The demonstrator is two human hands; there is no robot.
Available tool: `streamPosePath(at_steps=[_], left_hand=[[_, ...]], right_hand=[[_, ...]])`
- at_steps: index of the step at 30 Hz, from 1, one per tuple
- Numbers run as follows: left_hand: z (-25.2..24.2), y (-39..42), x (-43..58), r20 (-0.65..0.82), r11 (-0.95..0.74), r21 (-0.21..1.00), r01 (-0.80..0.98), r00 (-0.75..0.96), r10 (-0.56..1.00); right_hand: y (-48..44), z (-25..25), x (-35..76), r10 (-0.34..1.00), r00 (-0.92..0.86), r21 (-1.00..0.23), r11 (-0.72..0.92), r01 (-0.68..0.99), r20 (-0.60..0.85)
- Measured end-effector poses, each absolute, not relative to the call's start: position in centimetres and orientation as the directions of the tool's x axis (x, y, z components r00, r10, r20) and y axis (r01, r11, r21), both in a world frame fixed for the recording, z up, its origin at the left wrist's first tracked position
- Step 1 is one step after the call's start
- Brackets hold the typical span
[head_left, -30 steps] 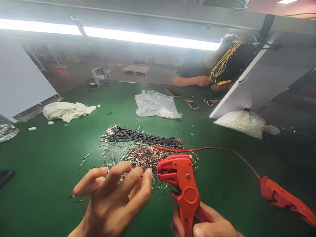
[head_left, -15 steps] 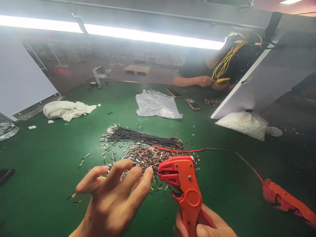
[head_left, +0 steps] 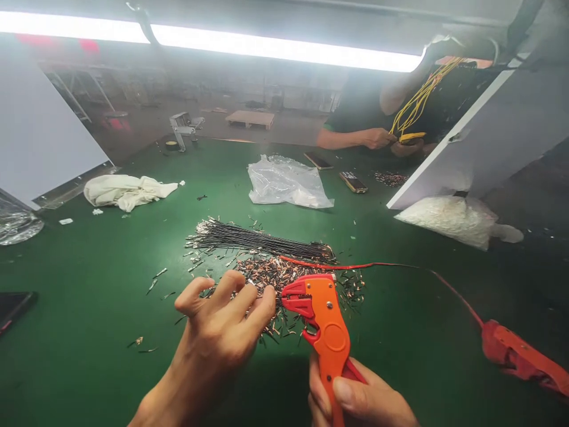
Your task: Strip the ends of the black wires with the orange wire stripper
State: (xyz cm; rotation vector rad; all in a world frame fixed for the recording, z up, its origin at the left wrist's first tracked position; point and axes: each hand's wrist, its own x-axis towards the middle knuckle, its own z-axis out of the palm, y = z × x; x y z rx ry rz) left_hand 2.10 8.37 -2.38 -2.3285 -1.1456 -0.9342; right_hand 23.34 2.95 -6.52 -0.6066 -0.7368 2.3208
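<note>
My right hand [head_left: 360, 391] is wrapped round the handles of an orange and red wire stripper [head_left: 331, 332]. The stripper's red jaws point left, toward my left hand [head_left: 226, 320]. That hand has its fingers curled, with the index fingertip right beside the jaws. It appears to pinch a thin black wire; thumb and most of the wire are hidden behind the fingers. Beneath and beyond lies a heap of short black and copper wire scraps [head_left: 284, 270]. Behind the heap rests a bundle of black wires [head_left: 262, 240] with metal terminals at the left end.
A second red-orange tool [head_left: 524, 353] lies at right, a red strip [head_left: 320, 265] running from it to the heap. Farther back are a clear plastic bag [head_left: 287, 184], white cloth [head_left: 128, 191], phone [head_left: 354, 182] and filled bag [head_left: 448, 219]. Across the table, a person's hands [head_left: 377, 138] hold yellow wires.
The stripper has shifted slightly left and up. My left hand has moved right and its fingers are more curled. The whole view has tilted a little.
</note>
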Motion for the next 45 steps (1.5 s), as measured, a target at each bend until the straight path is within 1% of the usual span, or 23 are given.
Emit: streamPosePath(at_steps=[3,6,10,13,17,20,22,26,31,36,39,45], left_hand=[[-2.4,8.4,2.2,0.711,-0.591,-0.052,0.805,0.445,0.544],[-2.3,8.4,2.2,0.711,-0.583,-0.067,0.809,0.449,0.542],[-2.6,8.3,2.1,0.697,-0.587,-0.076,0.806,0.464,0.547],[-2.9,8.3,2.1,0.679,-0.589,-0.083,0.804,0.478,0.557],[-3.1,8.3,2.2,0.670,-0.578,-0.052,0.814,0.458,0.584],[-2.9,8.3,2.2,0.679,-0.582,-0.056,0.811,0.458,0.574],[-2.9,8.3,2.1,0.684,-0.586,-0.056,0.808,0.459,0.567],[-3.1,8.3,2.0,0.673,-0.563,-0.045,0.825,0.441,0.594],[-3.1,8.2,2.3,0.673,-0.561,-0.047,0.827,0.442,0.594],[-3.1,8.1,2.7,0.680,-0.576,-0.049,0.816,0.450,0.579],[-3.2,8.1,2.7,0.688,-0.579,-0.043,0.814,0.444,0.574],[-3.4,7.8,2.8,0.655,-0.585,-0.048,0.810,0.467,0.593]], right_hand=[[2.7,-6.2,23.5,0.667,-0.705,-0.617,-0.667,-0.418,-0.242],[2.5,-6.0,23.2,0.672,-0.701,-0.578,-0.679,-0.454,-0.239],[2.7,-6.2,22.9,0.691,-0.705,-0.494,-0.675,-0.548,-0.162],[2.9,-6.5,22.9,0.685,-0.719,-0.457,-0.679,-0.574,-0.115],[2.9,-6.9,22.8,0.698,-0.709,-0.477,-0.659,-0.581,-0.101],[2.8,-6.9,22.8,0.698,-0.709,-0.520,-0.646,-0.559,-0.104],[2.8,-6.7,22.9,0.693,-0.715,-0.528,-0.643,-0.555,-0.092],[3.0,-6.0,23.1,0.709,-0.701,-0.510,-0.634,-0.581,-0.082],[2.7,-5.9,23.1,0.694,-0.714,-0.513,-0.648,-0.563,-0.093],[2.8,-6.0,22.9,0.705,-0.702,-0.464,-0.657,-0.594,-0.101],[2.9,-6.0,22.8,0.718,-0.689,-0.469,-0.646,-0.603,-0.104],[2.9,-6.1,22.6,0.717,-0.685,-0.469,-0.653,-0.594,-0.130]])
